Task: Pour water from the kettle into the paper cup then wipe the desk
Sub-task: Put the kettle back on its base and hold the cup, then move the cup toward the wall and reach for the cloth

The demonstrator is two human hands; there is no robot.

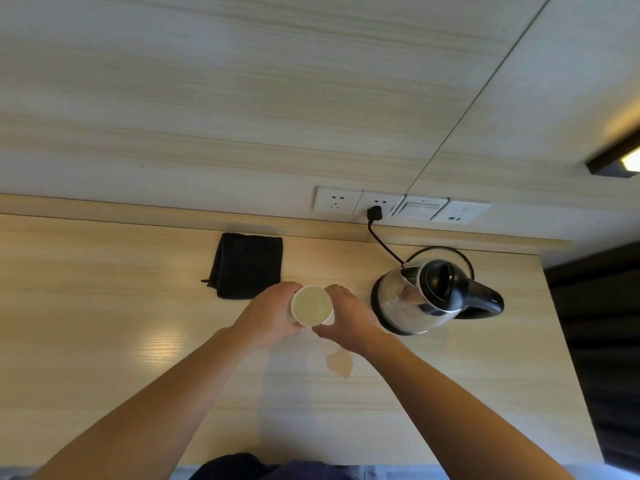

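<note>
Head view looks down on the paper cup (311,305), held between both my hands — left hand (272,315) wrapped round its left side, right hand (348,320) curled against its right. Pale liquid fills it. A small puddle (340,364) lies on the desk (104,306) just near of it. Right stands the kettle (429,296) on its base, lid shut; far-left lies a folded black cloth (247,265).
</note>
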